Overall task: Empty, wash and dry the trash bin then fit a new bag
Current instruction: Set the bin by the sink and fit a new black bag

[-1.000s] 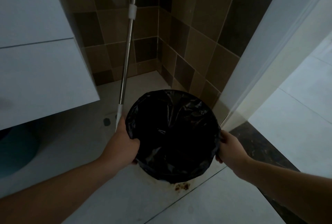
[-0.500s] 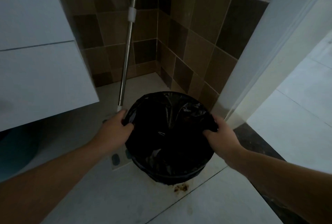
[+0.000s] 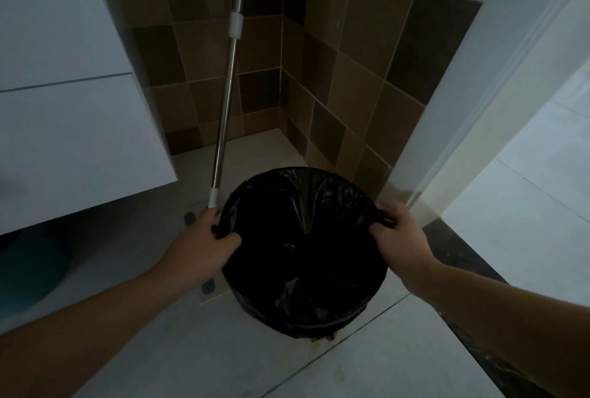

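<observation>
A round trash bin [image 3: 297, 324] stands on the pale floor tiles in a tiled corner, lined with a black plastic bag [image 3: 303, 206] folded over its rim. My left hand [image 3: 204, 244] pinches the bag's edge at the bin's left rim, thumb inside and fingers outside. At the right rim my right hand [image 3: 399, 238] pinches the bag's edge the same way. The inside of the bag is dark and I cannot make out any contents.
A metal mop handle [image 3: 228, 91] leans in the corner just left of the bin. A white cabinet [image 3: 64, 110] hangs at the left. A white door frame [image 3: 479, 94] stands at the right, with a dark threshold [image 3: 453, 247] below it. A brown stain [image 3: 325, 338] marks the floor.
Both hands have shifted from the bin's outer sides up onto the rim and taken hold of the bag's edge. The bin stays on the floor.
</observation>
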